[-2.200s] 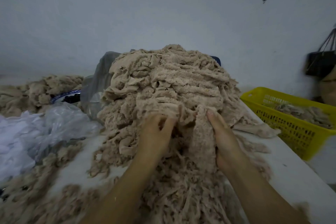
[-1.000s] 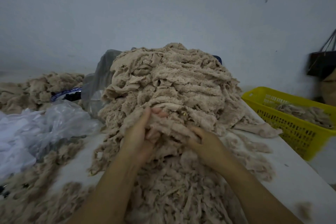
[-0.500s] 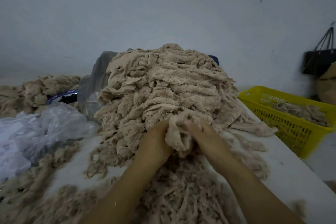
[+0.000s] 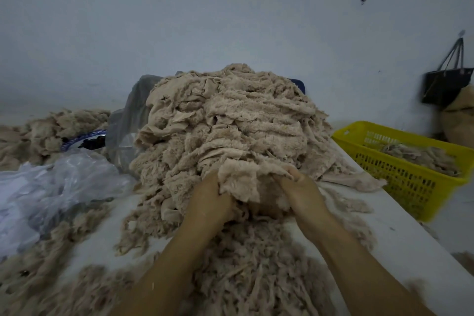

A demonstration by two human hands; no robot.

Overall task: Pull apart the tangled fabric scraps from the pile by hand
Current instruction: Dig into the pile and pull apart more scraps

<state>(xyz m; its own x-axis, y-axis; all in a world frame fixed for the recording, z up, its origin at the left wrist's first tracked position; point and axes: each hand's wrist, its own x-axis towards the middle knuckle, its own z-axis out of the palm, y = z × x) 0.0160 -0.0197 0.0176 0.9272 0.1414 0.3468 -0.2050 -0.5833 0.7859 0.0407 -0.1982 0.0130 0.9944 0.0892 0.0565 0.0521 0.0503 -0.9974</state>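
Left hand (image 4: 210, 197) and right hand (image 4: 302, 192) grip one fuzzy beige scrap (image 4: 241, 179) from a tall pile (image 4: 230, 120) on a white table (image 4: 400, 236) before a pale wall (image 4: 230, 20)

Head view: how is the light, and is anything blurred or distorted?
Head view: dim bluish light, no glare or hard shadows; pile, left hand and right hand gripping a scrap read fairly sharp; yellow basket and black bag at the right edge smear; wide-angle stretch at the borders.

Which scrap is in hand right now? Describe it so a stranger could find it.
Start at the tall beige pile mid-table. At its near foot, the left hand and right hand grip one fluffy scrap. It alone hangs as a flap between them.
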